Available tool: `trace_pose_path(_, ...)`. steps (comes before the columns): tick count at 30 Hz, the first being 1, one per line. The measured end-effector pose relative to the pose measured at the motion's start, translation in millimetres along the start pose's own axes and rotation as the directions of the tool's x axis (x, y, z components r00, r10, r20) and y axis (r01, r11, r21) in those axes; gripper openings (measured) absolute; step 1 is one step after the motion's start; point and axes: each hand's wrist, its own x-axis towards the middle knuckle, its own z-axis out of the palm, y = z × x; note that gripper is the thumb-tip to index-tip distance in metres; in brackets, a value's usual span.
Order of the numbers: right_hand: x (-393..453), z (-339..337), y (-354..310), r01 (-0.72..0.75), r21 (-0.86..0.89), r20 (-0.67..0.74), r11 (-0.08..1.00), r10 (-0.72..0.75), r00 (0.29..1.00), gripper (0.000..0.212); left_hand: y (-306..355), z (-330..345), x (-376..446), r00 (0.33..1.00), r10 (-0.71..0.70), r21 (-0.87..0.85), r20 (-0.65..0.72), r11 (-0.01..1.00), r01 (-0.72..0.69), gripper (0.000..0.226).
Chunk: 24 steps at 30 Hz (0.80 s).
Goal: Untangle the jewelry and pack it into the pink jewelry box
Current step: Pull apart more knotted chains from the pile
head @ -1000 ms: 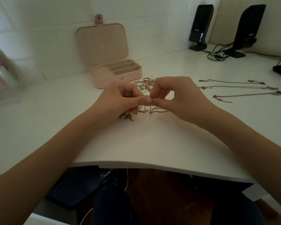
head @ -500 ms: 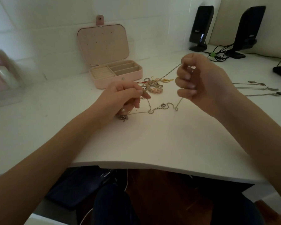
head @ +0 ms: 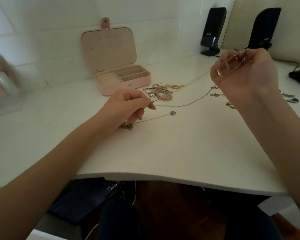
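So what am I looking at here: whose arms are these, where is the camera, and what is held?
No machine: a person's bare arms, filmed by one camera worn on the head, looking down at a white desk. The left hand pinches one end of a thin chain; the raised right hand holds the other end, blurred by motion. Behind them the pink jewelry box stands open beside a pile of rings and bracelets. Two black speakers stand at the back.
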Motion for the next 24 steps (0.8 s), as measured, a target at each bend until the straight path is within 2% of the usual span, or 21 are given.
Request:
trace_pose_path(2,0.2,-1.0,-2.4,0.004,-0.026,-0.009,1.0,-0.004,1.0,0.026,0.3,-0.2,-0.6,1.0,-0.002,0.01,-0.004,1.0,0.002,0.025)
trace_pose_path(5,-2.4,-1.7,-4.0,0.035,-0.309,-0.042,0.95,-0.05,0.998,0.023,0.8,0.0,-1.8,1.0,-0.004,0.024,-0.014,1.0,0.004,0.027)
trace_pose_path(7,-0.5,0.5,-4.4,0.035,-0.534,-0.086,0.845,-0.095,0.992,0.022,0.8,0.6,-2.5,1.0,0.001,0.055,-0.026,0.998,0.0,0.026)
trace_pose_path(9,3.4,5.3,-4.1,-0.018,-0.734,-0.141,0.679,-0.126,0.982,0.021,1.0,1.5,-3.6,0.999,0.011,0.086,-0.036,0.996,-0.008,0.023)
trace_pose_path(11,5.3,8.1,-2.8,-0.041,-0.834,-0.148,0.55,-0.152,0.977,0.02,1.3,2.4,-4.9,0.999,0.024,0.102,-0.026,0.995,-0.021,0.018)
trace_pose_path(14,-1.4,4.2,-1.7,0.158,-0.816,0.006,0.556,-0.266,0.964,0.016,1.5,2.5,-6.0,1.0,0.009,0.08,0.005,0.997,-0.009,0.015)
trace_pose_path(16,-5.7,1.0,-5.1,0.246,-0.788,0.046,0.564,-0.345,0.938,0.016,1.9,2.1,-6.9,0.999,-0.008,0.069,0.035,0.998,0.006,0.016)
trace_pose_path(21,-1.8,-3.2,-15.9,0.243,-0.753,-0.051,0.611,-0.423,0.905,0.014,2.8,3.1,-9.2,0.995,0.013,0.137,0.096,0.99,-0.026,0.015)
trace_pose_path(24,-1.1,-3.3,-20.0,0.196,-0.713,-0.119,0.673,-0.393,0.912,0.015,4.3,3.2,-9.9,0.993,0.032,0.144,0.113,0.988,-0.048,0.014)
